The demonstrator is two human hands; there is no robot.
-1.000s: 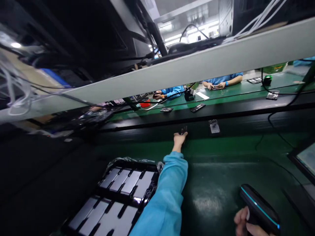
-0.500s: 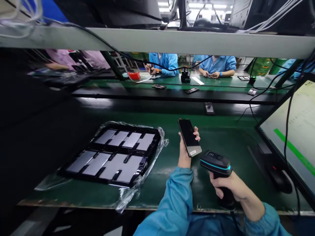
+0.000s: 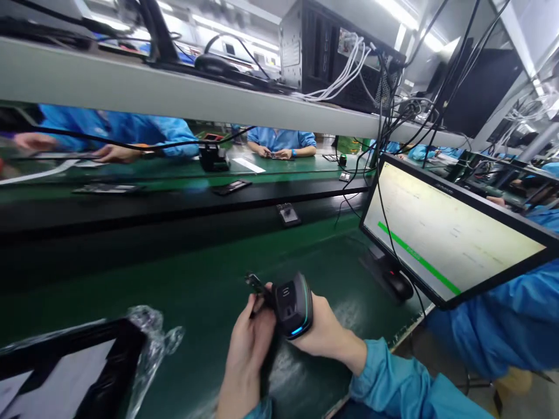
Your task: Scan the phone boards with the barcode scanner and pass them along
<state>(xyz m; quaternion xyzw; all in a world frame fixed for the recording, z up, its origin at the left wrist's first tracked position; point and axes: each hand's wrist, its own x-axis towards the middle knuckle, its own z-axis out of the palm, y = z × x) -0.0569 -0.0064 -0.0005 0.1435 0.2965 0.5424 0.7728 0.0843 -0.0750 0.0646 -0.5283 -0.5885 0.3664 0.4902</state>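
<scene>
Left hand (image 3: 248, 340) pinches thin dark device (image 3: 258, 286), right hand (image 3: 323, 329) closes around scanner (image 3: 292, 305) at its right; scanner bump could knock device loose.

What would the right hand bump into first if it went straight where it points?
Probably the left hand and the dark thin thing it holds, just left of the scanner in the right hand. I can't tell how big the gap is.
</scene>
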